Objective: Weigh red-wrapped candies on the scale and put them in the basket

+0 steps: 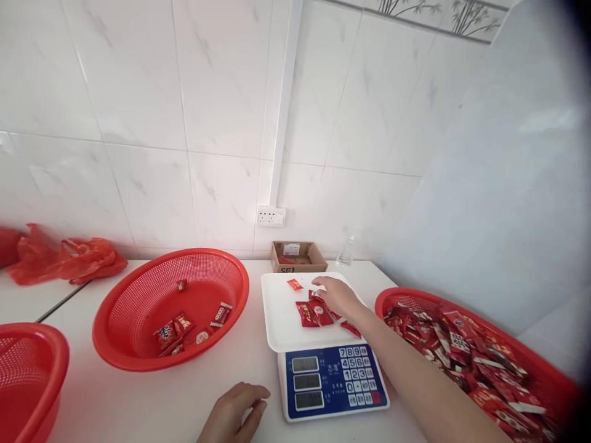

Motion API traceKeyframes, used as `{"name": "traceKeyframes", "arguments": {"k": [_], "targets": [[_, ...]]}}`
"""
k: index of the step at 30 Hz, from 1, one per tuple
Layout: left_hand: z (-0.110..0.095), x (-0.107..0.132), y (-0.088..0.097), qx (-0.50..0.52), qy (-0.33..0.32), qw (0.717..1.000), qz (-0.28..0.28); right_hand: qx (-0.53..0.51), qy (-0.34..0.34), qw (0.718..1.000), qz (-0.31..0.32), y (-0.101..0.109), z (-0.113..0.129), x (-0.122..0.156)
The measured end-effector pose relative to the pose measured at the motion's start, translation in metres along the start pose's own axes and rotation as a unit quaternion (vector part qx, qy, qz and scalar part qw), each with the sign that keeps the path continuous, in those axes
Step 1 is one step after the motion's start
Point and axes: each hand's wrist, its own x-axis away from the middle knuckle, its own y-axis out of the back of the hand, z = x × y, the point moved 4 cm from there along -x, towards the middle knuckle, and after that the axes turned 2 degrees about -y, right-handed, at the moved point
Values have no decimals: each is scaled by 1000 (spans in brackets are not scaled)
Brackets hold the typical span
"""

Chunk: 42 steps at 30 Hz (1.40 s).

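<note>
My right hand (338, 296) is over the white weighing tray (281, 323) of a digital scale (335, 381), fingers stretched out and apart. Just below its fingers lie several red snack packets (314, 312), partly covered by the hand and forearm; whether it touches them I cannot tell. A small orange-red packet (294, 284) lies alone, left of the fingertips. My left hand (235, 411) rests low by the scale's left side, loosely curled with a gap between thumb and forefinger, nothing in it. The scale's blue panel has number keys and three displays.
Right of the scale, a red basket (386, 298) is full of red packets. To the left, another red basket (115, 320) holds several packets; part of a third basket (55, 344) shows. Behind stand a cardboard box (298, 269) and a clear plastic bottle (345, 252). Red plastic bags (92, 258) lie far left.
</note>
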Motion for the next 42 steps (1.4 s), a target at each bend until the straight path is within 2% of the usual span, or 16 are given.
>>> {"name": "traceKeyframes", "arguments": {"k": [5, 9, 14, 18, 22, 25, 30, 34, 38, 42], "targets": [[2, 1, -3, 4, 8, 1000, -18, -16, 51, 996, 66, -12, 30, -13], [2, 1, -1, -1, 11, 1000, -12, -20, 71, 993, 97, -11, 34, -19], [-2, 0, 0, -4, 1, 1000, -2, 2, 62, 995, 81, 16, 19, -3], [-6, 0, 3, -17, -21, 999, 34, 64, 11, 992, 105, 34, -6, 24], [-9, -1, 4, -22, -24, 997, 65, 128, -61, 982, 125, 33, -32, 43], [-10, -2, 4, -22, -15, 998, 64, 121, -74, 982, 123, 23, -35, 48], [-13, -3, 6, -29, 23, 996, 77, 47, -51, 994, 80, 18, -25, 54], [-15, -4, 11, -27, 47, 995, 80, -52, -69, 996, 15, 31, -34, 75], [-20, -4, 11, -22, 43, 994, 100, -157, -129, 975, -94, 52, -65, 105], [-25, -3, 10, -18, 34, 993, 113, -138, -234, 950, -156, 56, -113, 134]]}}
